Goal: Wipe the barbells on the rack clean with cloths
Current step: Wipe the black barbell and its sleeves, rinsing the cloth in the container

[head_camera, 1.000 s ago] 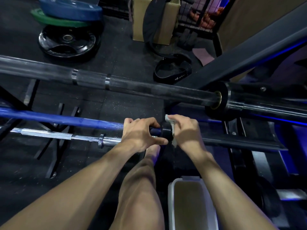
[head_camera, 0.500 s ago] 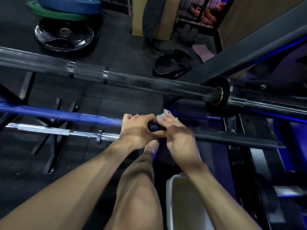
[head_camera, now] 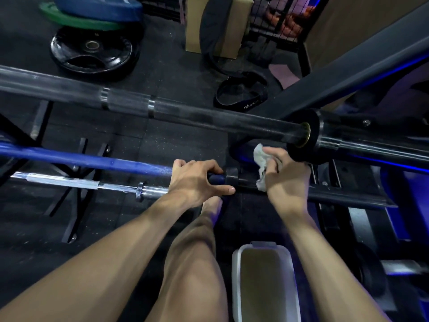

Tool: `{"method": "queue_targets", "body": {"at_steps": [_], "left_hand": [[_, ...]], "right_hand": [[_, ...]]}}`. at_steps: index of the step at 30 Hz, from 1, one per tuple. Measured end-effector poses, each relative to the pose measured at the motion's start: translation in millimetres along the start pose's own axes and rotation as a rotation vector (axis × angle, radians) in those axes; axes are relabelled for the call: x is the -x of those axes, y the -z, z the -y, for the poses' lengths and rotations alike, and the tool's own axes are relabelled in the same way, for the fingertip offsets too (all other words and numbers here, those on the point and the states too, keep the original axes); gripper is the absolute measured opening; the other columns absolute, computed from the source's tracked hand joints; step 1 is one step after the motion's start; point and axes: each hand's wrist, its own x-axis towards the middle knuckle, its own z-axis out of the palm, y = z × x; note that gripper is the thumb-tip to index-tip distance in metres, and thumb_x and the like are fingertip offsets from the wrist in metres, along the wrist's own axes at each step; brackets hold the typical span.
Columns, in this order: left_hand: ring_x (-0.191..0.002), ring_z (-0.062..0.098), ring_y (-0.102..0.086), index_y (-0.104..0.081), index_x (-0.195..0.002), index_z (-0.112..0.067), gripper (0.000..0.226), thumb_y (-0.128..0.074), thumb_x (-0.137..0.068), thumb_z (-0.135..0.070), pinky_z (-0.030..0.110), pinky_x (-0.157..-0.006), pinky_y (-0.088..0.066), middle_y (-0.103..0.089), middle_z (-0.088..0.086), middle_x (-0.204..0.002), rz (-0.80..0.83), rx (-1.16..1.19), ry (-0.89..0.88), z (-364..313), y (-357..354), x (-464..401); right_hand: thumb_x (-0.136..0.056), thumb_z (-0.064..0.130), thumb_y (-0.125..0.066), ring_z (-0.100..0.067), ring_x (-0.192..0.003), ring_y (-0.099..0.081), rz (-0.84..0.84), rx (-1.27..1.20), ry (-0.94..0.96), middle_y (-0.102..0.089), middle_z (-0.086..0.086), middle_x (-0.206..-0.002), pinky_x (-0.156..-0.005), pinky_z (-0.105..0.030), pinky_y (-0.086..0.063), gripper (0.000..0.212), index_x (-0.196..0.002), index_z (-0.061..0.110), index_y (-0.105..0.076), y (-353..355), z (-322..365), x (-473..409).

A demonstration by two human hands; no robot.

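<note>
While the left hand [head_camera: 197, 180] grips the blue barbell [head_camera: 92, 160] near its collar, the right hand [head_camera: 286, 175] clutches a white cloth [head_camera: 261, 163] against the sleeve — other racked bars likely remain.

Blue barbell [head_camera: 92, 160] at left centre; white cloth [head_camera: 261, 167] right of centre; black barbell [head_camera: 185, 112] above; silver barbell [head_camera: 76, 183] lower left; green plate [head_camera: 79, 20], blue plate [head_camera: 97, 5] upper left.

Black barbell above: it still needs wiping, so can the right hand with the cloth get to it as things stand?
Probably yes. The right hand holds the cloth just below the black barbell, with only open space between them; the left hand grips the blue barbell, out of the way.
</note>
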Motion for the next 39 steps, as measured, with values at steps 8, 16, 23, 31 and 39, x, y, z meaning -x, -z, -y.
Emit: {"method": "queue_targets", "body": {"at_steps": [8,16,23,31,39], "left_hand": [[-0.083,0.004,-0.058,-0.061,-0.091,-0.04,0.044,-0.067,-0.07,-0.078,0.033,-0.089,-0.029,-0.066,-0.018,-0.077,0.025,-0.033,-0.018,-5,4,2],[-0.077,-0.004,-0.041,-0.063,-0.094,-0.041,0.054,-0.08,-0.057,-0.077,0.03,-0.087,-0.026,-0.056,-0.025,-0.077,0.004,0.023,0.012,-4,2,1],[-0.079,-0.003,-0.05,-0.061,-0.089,-0.044,0.049,-0.074,-0.059,-0.082,0.033,-0.091,-0.03,-0.063,-0.023,-0.078,0.012,-0.033,-0.002,-4,3,0],[-0.086,0.0,-0.052,-0.06,-0.093,-0.044,0.053,-0.078,-0.057,-0.079,0.033,-0.093,-0.028,-0.054,-0.025,-0.073,0.004,-0.037,-0.001,-7,3,2],[-0.085,0.002,-0.054,-0.062,-0.093,-0.043,0.056,-0.077,-0.056,-0.082,0.032,-0.091,-0.027,-0.054,-0.024,-0.07,0.001,-0.076,0.001,-4,2,1]], "right_hand": [[-0.087,0.007,-0.069,-0.013,-0.106,-0.051,0.249,0.383,0.396,-0.057,0.003,-0.116,-0.092,-0.008,-0.034,0.034,-0.12,0.013,-0.07,-35,-27,21],[-0.091,0.018,-0.068,-0.013,-0.089,-0.064,0.054,0.282,0.043,-0.068,0.002,-0.099,-0.078,-0.021,-0.044,0.014,-0.103,0.016,-0.076,-46,-27,-32],[-0.084,0.001,-0.064,0.003,-0.084,-0.055,0.113,0.178,0.297,-0.061,0.007,-0.1,-0.078,-0.004,-0.038,0.021,-0.098,0.015,-0.068,-31,-16,8],[-0.084,0.002,-0.059,-0.024,-0.09,-0.061,0.159,0.41,0.225,-0.067,-0.006,-0.1,-0.079,-0.031,-0.042,0.013,-0.091,0.01,-0.067,-63,-25,-37],[-0.085,0.011,-0.074,-0.005,-0.089,-0.066,0.242,0.031,0.043,-0.07,0.007,-0.102,-0.08,-0.023,-0.054,0.026,-0.109,0.019,-0.068,-26,-9,-17]]}}
